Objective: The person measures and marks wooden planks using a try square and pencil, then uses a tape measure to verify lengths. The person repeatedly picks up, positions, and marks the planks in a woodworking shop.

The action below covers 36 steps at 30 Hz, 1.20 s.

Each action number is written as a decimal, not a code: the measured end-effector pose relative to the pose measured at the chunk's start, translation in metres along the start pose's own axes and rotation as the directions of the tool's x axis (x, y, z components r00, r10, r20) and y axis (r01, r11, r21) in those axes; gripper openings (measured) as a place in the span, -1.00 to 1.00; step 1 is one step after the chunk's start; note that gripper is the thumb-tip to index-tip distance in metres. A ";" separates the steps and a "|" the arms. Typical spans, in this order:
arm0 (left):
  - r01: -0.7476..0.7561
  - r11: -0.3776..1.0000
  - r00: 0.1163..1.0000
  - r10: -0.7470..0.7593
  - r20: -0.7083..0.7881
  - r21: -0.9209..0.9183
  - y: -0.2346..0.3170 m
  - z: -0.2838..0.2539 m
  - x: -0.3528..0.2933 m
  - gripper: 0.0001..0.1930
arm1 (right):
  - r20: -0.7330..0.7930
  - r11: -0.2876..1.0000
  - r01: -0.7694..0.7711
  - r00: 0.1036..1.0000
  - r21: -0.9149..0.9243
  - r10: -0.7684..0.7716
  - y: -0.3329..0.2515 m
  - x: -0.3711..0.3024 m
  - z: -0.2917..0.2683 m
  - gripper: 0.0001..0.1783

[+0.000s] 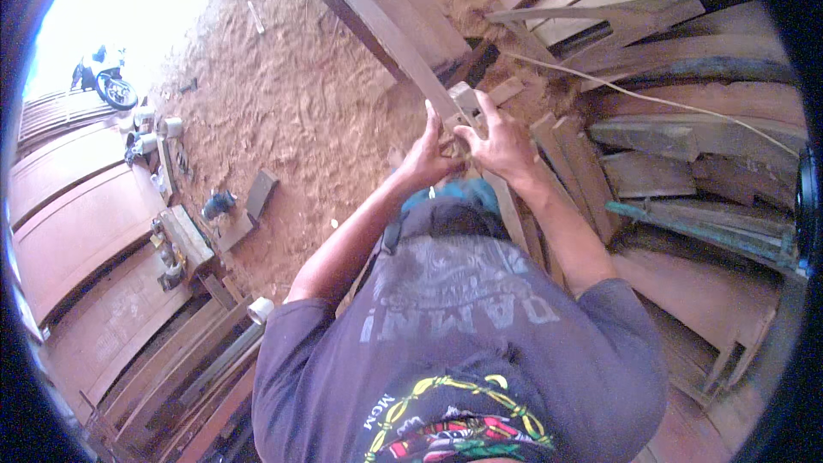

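Closely now, two hands meet at a long board

The long board (pixel 386 39) slants from the top edge down to just in front of the person's waist, its near end between the left hand (pixel 427 156) and the right hand (pixel 507 147). The left hand touches the board's left side, fingers bent and one digit pointing up along the edge. The right hand is on the other side, its index finger stretched forward and its thumb reaching in toward the wood. Whether either one is clamped on the board, I cannot tell. Just beyond the right fingertips is a small pale block (pixel 464 97).

Reddish soil (pixel 274 77) spreads ahead. Boards (pixel 643 133) are piled on the right, with a thin pale strip (pixel 664 100) slanting across them. On the left are broad wooden panels (pixel 86 193), a white cup (pixel 261 309) and, farther off, a motorcycle (pixel 114 88).
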State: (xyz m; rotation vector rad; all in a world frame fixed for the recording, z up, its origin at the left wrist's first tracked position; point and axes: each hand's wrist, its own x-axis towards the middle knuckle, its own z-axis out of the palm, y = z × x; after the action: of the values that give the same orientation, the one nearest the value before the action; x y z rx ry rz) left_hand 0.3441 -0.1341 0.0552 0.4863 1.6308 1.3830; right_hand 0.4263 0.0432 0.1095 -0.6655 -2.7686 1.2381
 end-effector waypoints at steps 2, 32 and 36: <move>0.033 0.999 0.999 -0.034 0.034 0.013 0.003 -0.001 -0.001 0.41 | -0.101 0.996 0.085 0.991 -0.012 -0.086 -0.019 0.045 0.015 -0.16; 0.238 0.971 0.971 -0.239 0.017 0.022 -0.047 -0.214 -0.042 -0.26 | -0.756 0.737 0.199 0.033 0.646 0.654 0.004 -0.150 -0.019 -0.39; 0.308 0.931 0.949 -0.316 0.008 0.197 -0.054 -0.271 -0.021 -0.35 | -0.492 0.363 0.414 0.263 0.835 0.830 -0.001 -0.196 0.027 -0.37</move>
State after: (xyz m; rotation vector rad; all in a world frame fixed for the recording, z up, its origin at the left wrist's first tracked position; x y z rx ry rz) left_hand 0.1450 -0.3186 0.0011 0.3439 1.7332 0.9788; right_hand 0.5979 -0.0537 0.1191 -1.1854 -0.6124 1.3843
